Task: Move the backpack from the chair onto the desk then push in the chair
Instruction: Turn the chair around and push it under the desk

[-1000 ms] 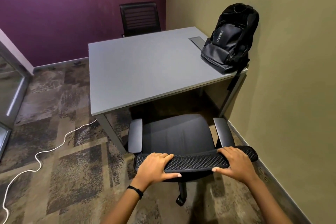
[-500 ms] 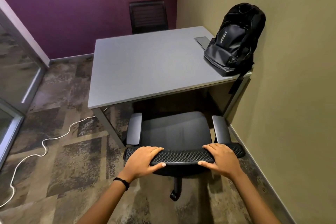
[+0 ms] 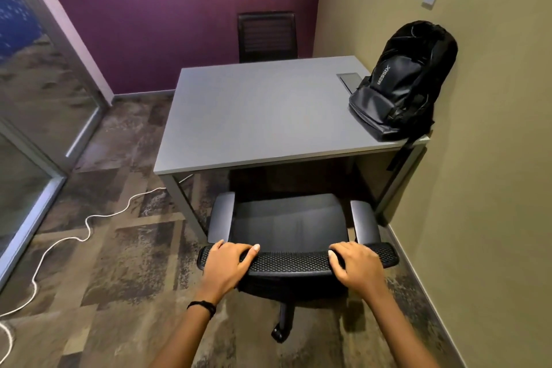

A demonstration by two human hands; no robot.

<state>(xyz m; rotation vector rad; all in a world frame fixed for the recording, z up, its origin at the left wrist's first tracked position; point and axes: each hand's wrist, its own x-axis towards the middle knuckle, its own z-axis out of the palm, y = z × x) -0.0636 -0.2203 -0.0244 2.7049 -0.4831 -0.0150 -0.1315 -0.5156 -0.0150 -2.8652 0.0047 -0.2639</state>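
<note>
chair [image 3: 286, 227] nearer desk [image 3: 254, 107]; both hands gripping backrest; wheels mostly hidden.

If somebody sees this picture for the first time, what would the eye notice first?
Probably the two hands, left hand and right hand, gripping the top of the black chair before the grey desk. Next, the black backpack upright on the desk's right corner, against the wall.

We see two bare forearms with no sleeves. Our left hand [image 3: 228, 266] has a thin black braided band [image 3: 203, 305] around the wrist. Our right hand [image 3: 357, 267] wears nothing; pale fingernails show on both thumbs.
</note>
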